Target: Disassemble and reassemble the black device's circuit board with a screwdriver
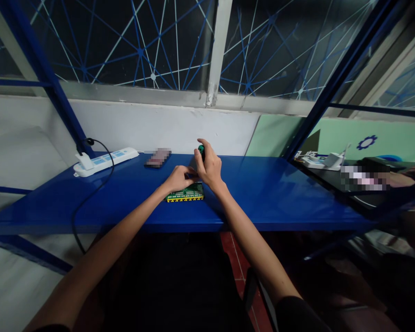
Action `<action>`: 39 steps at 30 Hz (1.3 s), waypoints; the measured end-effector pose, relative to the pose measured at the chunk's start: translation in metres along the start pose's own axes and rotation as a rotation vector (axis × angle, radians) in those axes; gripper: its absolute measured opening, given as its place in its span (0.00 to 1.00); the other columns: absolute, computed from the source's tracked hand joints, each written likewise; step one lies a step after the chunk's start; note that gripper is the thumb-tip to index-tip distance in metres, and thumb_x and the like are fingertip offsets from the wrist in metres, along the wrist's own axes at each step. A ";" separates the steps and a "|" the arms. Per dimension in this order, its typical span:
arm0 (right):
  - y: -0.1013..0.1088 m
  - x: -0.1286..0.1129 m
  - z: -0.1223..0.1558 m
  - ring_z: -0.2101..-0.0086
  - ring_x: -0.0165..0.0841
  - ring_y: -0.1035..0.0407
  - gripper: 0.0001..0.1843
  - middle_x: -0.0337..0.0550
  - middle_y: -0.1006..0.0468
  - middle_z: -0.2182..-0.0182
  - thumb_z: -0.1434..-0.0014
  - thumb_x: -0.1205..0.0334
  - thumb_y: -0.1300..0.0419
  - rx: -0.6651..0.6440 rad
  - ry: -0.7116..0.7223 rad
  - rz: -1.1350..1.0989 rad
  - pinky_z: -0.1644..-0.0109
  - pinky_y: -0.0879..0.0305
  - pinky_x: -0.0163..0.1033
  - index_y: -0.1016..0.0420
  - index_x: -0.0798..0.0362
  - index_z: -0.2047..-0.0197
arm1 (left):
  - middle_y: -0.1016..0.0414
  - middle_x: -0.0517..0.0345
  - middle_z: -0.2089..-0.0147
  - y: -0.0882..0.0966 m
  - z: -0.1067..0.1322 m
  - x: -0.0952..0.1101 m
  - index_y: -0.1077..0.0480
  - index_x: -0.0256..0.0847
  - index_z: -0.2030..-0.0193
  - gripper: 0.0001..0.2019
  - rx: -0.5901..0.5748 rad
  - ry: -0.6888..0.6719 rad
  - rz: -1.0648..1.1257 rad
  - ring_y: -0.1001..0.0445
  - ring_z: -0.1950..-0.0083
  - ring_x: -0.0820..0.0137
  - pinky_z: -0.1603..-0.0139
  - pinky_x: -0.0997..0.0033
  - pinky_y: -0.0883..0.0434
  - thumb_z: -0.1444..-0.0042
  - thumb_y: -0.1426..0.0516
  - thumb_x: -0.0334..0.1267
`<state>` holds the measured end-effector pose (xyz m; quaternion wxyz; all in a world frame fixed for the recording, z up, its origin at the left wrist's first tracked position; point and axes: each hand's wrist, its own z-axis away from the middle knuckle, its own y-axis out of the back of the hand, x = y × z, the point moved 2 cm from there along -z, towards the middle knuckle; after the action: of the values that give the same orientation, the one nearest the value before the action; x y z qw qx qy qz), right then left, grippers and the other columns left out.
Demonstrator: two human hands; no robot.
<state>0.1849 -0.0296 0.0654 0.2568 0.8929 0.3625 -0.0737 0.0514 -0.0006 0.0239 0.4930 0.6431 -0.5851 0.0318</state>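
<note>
Presumably for steady support, the green circuit board (185,196) is lying flat on the blue table (263,196). Just behind and above the board, the right hand (210,167) is clasping a green-handled tool (201,150), one finger reaching over its top, likely to guide it downward; its tip is staying hidden. Over the board's rear, the left hand (178,179) is curling, but whether its fingertips are pinching anything, I cannot tell. Both forearms (138,212) are converging toward the board.

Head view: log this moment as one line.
left hand: at circuit board | right hand: holding green tool | board: on blue table | power strip: left side of table
</note>
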 end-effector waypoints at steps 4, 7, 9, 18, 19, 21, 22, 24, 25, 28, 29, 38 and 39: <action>0.000 -0.001 0.000 0.57 0.37 0.27 0.22 0.50 0.24 0.50 0.30 0.54 0.57 0.006 0.002 -0.010 0.62 0.32 0.39 0.37 0.53 0.38 | 0.17 0.50 0.62 0.000 0.000 -0.003 0.19 0.36 0.62 0.10 0.033 0.017 -0.003 0.20 0.62 0.63 0.63 0.70 0.27 0.51 0.39 0.34; -0.001 -0.001 0.000 0.57 0.37 0.27 0.22 0.49 0.24 0.49 0.30 0.53 0.56 0.002 -0.003 -0.005 0.61 0.32 0.40 0.37 0.52 0.38 | 0.17 0.51 0.63 0.000 -0.001 -0.006 0.19 0.36 0.63 0.10 0.026 0.046 0.040 0.20 0.63 0.63 0.63 0.70 0.27 0.51 0.38 0.35; -0.001 0.000 0.000 0.57 0.37 0.27 0.23 0.49 0.24 0.49 0.30 0.53 0.56 0.000 -0.004 -0.001 0.61 0.32 0.40 0.38 0.52 0.38 | 0.17 0.51 0.63 0.000 -0.001 -0.007 0.19 0.35 0.63 0.10 0.012 0.057 0.062 0.20 0.63 0.63 0.63 0.70 0.26 0.51 0.39 0.35; -0.002 0.000 0.001 0.57 0.38 0.27 0.24 0.49 0.24 0.49 0.30 0.53 0.57 -0.004 -0.004 0.016 0.62 0.32 0.40 0.38 0.52 0.36 | 0.17 0.52 0.63 0.001 -0.001 0.001 0.19 0.36 0.63 0.09 0.002 0.057 0.001 0.21 0.63 0.64 0.63 0.71 0.27 0.51 0.39 0.34; -0.002 0.000 0.001 0.57 0.38 0.27 0.24 0.49 0.24 0.49 0.30 0.53 0.57 -0.003 -0.004 0.021 0.62 0.32 0.40 0.39 0.52 0.36 | 0.17 0.53 0.64 0.001 -0.001 0.001 0.19 0.36 0.64 0.09 0.017 0.054 -0.017 0.21 0.64 0.65 0.64 0.72 0.28 0.52 0.38 0.33; -0.002 0.000 0.001 0.57 0.38 0.27 0.24 0.49 0.25 0.49 0.30 0.53 0.57 -0.004 -0.003 0.028 0.62 0.32 0.40 0.39 0.52 0.36 | 0.17 0.53 0.64 0.001 0.000 0.001 0.19 0.37 0.66 0.08 0.040 0.052 -0.042 0.21 0.65 0.65 0.65 0.72 0.28 0.52 0.38 0.34; -0.001 -0.001 0.001 0.57 0.38 0.27 0.24 0.50 0.25 0.49 0.30 0.53 0.57 -0.006 -0.004 0.030 0.62 0.32 0.40 0.39 0.52 0.36 | 0.17 0.53 0.64 0.001 0.000 0.001 0.19 0.37 0.67 0.07 0.045 0.054 -0.046 0.21 0.65 0.65 0.65 0.72 0.29 0.52 0.38 0.34; -0.002 -0.001 0.001 0.57 0.38 0.27 0.24 0.50 0.25 0.49 0.30 0.53 0.57 -0.013 -0.005 0.032 0.62 0.32 0.40 0.39 0.52 0.36 | 0.17 0.52 0.64 0.001 0.000 0.000 0.19 0.36 0.68 0.07 0.034 0.063 -0.032 0.21 0.65 0.65 0.65 0.72 0.29 0.52 0.38 0.34; -0.002 -0.001 0.001 0.57 0.38 0.27 0.24 0.49 0.25 0.49 0.30 0.53 0.57 -0.017 -0.004 0.034 0.62 0.32 0.40 0.39 0.52 0.36 | 0.17 0.52 0.64 0.001 0.000 0.000 0.19 0.36 0.68 0.07 0.023 0.065 -0.022 0.21 0.66 0.65 0.65 0.71 0.28 0.51 0.38 0.35; -0.001 -0.002 0.001 0.56 0.38 0.27 0.24 0.50 0.25 0.49 0.30 0.53 0.57 -0.021 -0.005 0.038 0.62 0.32 0.40 0.41 0.51 0.35 | 0.17 0.52 0.64 0.001 0.000 0.001 0.19 0.36 0.66 0.08 -0.009 0.051 0.001 0.21 0.65 0.65 0.65 0.71 0.28 0.50 0.38 0.36; -0.001 -0.002 0.001 0.56 0.38 0.27 0.24 0.50 0.25 0.48 0.30 0.53 0.56 -0.020 -0.006 0.038 0.62 0.32 0.40 0.41 0.51 0.35 | 0.17 0.52 0.64 0.001 0.000 0.001 0.19 0.36 0.65 0.08 -0.012 0.045 0.003 0.21 0.65 0.65 0.65 0.71 0.27 0.50 0.38 0.35; -0.001 -0.001 0.001 0.57 0.38 0.27 0.24 0.50 0.23 0.52 0.30 0.53 0.57 -0.017 -0.012 0.022 0.62 0.32 0.40 0.39 0.51 0.36 | 0.17 0.52 0.63 0.002 0.001 0.006 0.19 0.36 0.64 0.08 -0.040 0.030 -0.012 0.21 0.63 0.65 0.63 0.71 0.27 0.49 0.40 0.30; -0.001 -0.001 0.001 0.57 0.38 0.27 0.24 0.50 0.24 0.51 0.30 0.53 0.57 -0.019 -0.009 0.023 0.62 0.32 0.40 0.39 0.52 0.36 | 0.17 0.52 0.63 0.002 0.001 0.006 0.19 0.36 0.64 0.09 -0.047 0.023 -0.011 0.21 0.64 0.65 0.63 0.72 0.27 0.49 0.41 0.29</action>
<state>0.1837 -0.0297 0.0643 0.2676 0.8943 0.3515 -0.0715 0.0512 -0.0047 0.0282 0.5146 0.6342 -0.5766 0.0228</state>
